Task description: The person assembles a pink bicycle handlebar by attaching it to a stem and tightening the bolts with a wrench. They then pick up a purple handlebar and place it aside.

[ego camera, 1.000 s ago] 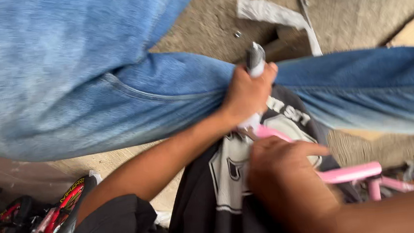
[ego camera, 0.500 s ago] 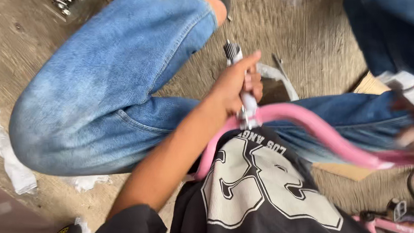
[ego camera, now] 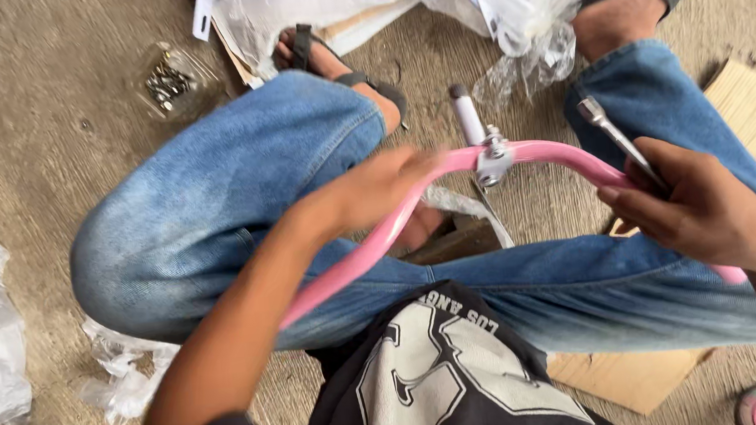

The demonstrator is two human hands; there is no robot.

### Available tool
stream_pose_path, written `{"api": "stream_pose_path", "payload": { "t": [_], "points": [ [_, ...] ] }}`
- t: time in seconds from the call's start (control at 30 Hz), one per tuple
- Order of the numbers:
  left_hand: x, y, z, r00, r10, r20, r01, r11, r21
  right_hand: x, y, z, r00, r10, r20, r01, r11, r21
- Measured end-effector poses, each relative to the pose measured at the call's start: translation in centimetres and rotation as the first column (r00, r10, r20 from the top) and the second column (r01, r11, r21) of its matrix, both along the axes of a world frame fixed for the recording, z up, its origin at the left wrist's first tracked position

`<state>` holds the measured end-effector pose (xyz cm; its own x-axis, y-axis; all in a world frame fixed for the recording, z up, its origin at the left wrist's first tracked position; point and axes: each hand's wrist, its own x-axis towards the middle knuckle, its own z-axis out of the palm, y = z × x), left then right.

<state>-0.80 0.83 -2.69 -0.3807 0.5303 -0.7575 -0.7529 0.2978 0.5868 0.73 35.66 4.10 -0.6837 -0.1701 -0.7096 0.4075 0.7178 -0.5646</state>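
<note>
Left hand [ego camera: 376,190] grips the curved pink metal handlebar [ego camera: 354,255], right hand [ego camera: 697,207] clutches a slim steel wrench [ego camera: 617,137] at three o'clock — mid-fitting, likely tightening the silver stem clamp [ego camera: 492,161] next.

A curved pink bicycle handlebar [ego camera: 565,158] with a silver stem clamp [ego camera: 492,161] at its centre spans a seated person's lap, gripped at both sides; a slim metal wrench [ego camera: 616,135] angles upward from the right hand [ego camera: 701,207].
</note>
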Motion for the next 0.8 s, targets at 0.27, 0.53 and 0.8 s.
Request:
{"api": "stream_pose_path", "payload": {
  "t": [0.27,0.53,0.8],
  "points": [
    [1.7,-6.2,9.1,0.516,-0.443,-0.733,-0.084,0.826,-0.558,-3.7,2.8,-1.7,0.983,-0.075,0.166,0.091,0.992,-0.088],
    [-0.2,-7.4,6.8,0.571,-0.394,-0.72,-0.113,0.831,-0.544,-6.3,10.3,-1.5,0.95,-0.3,-0.082,0.278,0.937,-0.211],
    [-2.3,-8.9,3.9,0.527,-0.157,-0.835,-0.283,0.894,-0.346,-7.6,16.4,-7.6,0.914,-0.249,-0.32,0.206,0.965,-0.164]
  ]
}}
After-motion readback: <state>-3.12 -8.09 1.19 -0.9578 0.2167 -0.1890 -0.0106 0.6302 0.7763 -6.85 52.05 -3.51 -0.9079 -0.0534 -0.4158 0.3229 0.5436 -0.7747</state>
